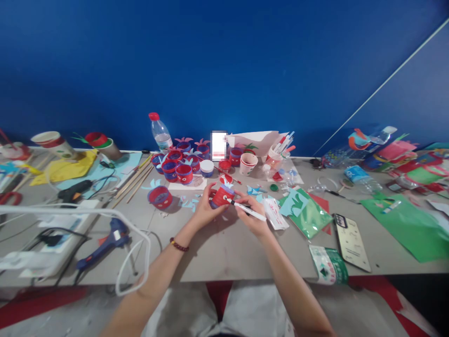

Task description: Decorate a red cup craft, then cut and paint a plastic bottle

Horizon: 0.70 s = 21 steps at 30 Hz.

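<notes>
My left hand (pixel 204 209) grips a small red paper cup (pixel 222 195) with a white eye spot and a light blue paper fin on top, held tilted just above the grey table (pixel 224 255). My right hand (pixel 253 215) holds a white marker pen (pixel 247 209) whose dark tip touches the cup near the eye. A finished red and blue cup (pixel 160 196) with blue fins stands to the left of my hands. Pale blue paper cut-outs (pixel 189 203) lie scattered between them.
Several decorated red and blue cups (pixel 180 164) cluster at the back beside a water bottle (pixel 160 132). A blue glue gun (pixel 107 243) and cables lie at the left. Green paper sheets (pixel 307 213), a ruler-like card (pixel 351 242) and a cup of pens (pixel 277 153) sit at the right.
</notes>
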Motion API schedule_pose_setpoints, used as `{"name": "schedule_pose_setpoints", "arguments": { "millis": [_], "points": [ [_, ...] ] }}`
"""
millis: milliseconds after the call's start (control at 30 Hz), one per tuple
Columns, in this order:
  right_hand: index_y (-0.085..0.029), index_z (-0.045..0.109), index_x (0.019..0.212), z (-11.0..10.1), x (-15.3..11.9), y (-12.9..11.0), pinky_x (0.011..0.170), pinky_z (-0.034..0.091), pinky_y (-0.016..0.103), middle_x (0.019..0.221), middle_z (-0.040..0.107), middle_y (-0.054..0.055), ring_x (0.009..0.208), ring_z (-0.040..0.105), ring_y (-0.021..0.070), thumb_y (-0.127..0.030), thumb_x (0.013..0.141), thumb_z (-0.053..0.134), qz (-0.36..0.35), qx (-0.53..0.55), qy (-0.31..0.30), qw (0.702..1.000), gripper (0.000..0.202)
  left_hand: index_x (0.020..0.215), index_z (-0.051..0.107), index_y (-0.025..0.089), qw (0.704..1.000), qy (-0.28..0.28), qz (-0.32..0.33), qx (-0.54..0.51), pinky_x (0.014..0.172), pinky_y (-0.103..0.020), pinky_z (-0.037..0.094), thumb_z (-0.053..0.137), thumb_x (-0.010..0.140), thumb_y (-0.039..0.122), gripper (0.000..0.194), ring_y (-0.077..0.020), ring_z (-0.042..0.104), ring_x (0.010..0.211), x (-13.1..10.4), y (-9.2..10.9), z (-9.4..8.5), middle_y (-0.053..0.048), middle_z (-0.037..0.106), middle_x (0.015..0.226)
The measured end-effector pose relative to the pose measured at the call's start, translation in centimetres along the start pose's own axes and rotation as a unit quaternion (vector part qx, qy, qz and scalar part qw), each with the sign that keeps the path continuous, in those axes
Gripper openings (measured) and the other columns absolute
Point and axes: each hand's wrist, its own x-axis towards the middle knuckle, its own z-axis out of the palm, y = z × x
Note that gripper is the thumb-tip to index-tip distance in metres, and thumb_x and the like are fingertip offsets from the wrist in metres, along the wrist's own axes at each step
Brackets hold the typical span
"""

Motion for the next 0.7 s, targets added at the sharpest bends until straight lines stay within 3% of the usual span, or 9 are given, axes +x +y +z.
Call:
{"name": "schedule_pose_setpoints", "arguments": {
  "millis": [233, 700],
  "points": [
    [-0.023, 0.064, 0.091, 0.18, -0.07, 0.15, 0.091, 0.053, 0.044, 0.116, 0.07, 0.012, 0.118, 0.061, 0.0289, -0.026, 0.08, 0.063, 0.002, 0.011, 0.002, 1.0, 0.012, 0.138, 0.032, 0.025, 1.0, 0.001, 0.012, 0.006, 0.088, -0.038, 0.05, 0.077, 0.069, 0.037, 0.083, -0.0227, 0.061, 0.101, -0.02, 0.24, -0.05, -0.008, 0.057, 0.11],
    [-0.023, 0.064, 0.091, 0.24, -0.02, -0.04, 0.085, 0.055, 0.042, 0.12, 0.068, 0.012, 0.114, 0.064, 0.0292, -0.027, 0.079, 0.063, 0.017, 0.027, 0.003, 0.999, 0.012, 0.138, 0.032, 0.025, 1.0, 0.006, 0.008, 0.007, 0.09, -0.038, 0.049, 0.077, 0.068, 0.038, 0.084, -0.0227, 0.06, 0.103, -0.01, 0.21, -0.12, -0.008, 0.057, 0.113]
  ]
}}
